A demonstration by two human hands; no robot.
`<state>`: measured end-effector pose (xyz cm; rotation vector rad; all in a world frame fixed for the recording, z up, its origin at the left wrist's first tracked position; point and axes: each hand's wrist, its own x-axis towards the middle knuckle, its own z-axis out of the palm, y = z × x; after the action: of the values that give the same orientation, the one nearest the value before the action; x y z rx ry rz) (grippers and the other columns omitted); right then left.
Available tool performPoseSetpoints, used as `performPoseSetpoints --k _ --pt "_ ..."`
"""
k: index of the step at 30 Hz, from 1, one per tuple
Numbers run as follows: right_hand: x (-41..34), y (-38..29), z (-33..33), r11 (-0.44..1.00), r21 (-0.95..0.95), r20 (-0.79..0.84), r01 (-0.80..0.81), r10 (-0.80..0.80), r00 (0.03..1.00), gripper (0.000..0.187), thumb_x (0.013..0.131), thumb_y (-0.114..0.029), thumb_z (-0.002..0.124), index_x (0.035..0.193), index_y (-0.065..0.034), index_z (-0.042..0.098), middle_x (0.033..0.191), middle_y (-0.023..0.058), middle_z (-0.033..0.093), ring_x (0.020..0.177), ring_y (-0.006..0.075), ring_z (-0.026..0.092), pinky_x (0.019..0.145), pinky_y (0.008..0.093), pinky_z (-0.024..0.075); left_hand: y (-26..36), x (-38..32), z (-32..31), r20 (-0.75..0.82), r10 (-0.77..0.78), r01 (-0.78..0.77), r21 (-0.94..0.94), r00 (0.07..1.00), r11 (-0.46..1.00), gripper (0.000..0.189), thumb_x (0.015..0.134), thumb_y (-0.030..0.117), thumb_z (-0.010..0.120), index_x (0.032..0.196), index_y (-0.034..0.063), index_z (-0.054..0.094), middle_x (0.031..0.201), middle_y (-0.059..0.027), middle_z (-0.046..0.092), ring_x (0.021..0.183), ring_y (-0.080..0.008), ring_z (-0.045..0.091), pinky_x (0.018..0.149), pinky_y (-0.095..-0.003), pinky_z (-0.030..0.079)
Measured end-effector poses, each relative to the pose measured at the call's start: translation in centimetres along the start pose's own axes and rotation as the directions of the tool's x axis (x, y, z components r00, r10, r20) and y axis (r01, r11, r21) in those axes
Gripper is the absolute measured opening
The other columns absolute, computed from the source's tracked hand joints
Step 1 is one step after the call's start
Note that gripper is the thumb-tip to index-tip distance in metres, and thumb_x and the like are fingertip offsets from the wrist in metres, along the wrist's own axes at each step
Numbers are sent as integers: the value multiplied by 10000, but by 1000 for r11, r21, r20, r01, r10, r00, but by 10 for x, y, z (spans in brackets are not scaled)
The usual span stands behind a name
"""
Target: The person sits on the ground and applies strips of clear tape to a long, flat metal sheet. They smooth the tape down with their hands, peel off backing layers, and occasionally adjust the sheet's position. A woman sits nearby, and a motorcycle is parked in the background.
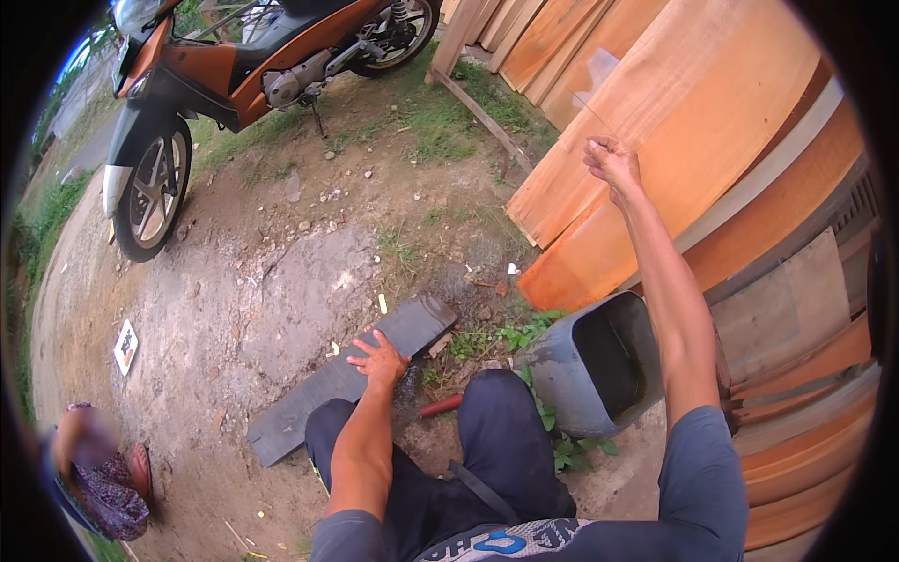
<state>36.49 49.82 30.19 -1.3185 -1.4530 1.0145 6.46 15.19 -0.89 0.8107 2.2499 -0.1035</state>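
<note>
My left hand rests palm down, fingers spread, on a dark grey board. The board lies slantwise on the ground, its near edge by my left knee. My right hand is raised at the upper right in front of leaning wooden planks. Its fingers are curled together, and a thin strand, perhaps wire, runs up and left from them. The strand's lower end is hidden at the hand. Between my knees lies a red cylindrical piece, partly hidden by my leg.
A grey plastic container with dark liquid stands by my right knee among green plants. An orange motorcycle is parked ahead. A person is low at the left, near a white tray. A wooden bar runs beside the planks.
</note>
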Motion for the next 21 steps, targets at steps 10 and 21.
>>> performPoseSetpoints --k 10,21 --pt "102 74 -5 985 -5 -169 -174 171 971 252 964 -214 680 1182 -87 677 981 35 716 844 143 665 751 303 528 -5 0 14 -80 44 -44 5 996 999 1096 832 497 780 1620 191 82 1619 -349 -54 1387 -727 45 1120 -702 277" --pt "143 109 -3 955 -62 -144 -291 280 949 318 965 -225 674 1247 -80 640 1094 63 692 940 186 664 805 329 517 -4 -3 8 -56 57 -59 -31 997 998 1081 844 456 782 1620 169 86 1609 -363 -67 1370 -747 21 1104 -726 273"
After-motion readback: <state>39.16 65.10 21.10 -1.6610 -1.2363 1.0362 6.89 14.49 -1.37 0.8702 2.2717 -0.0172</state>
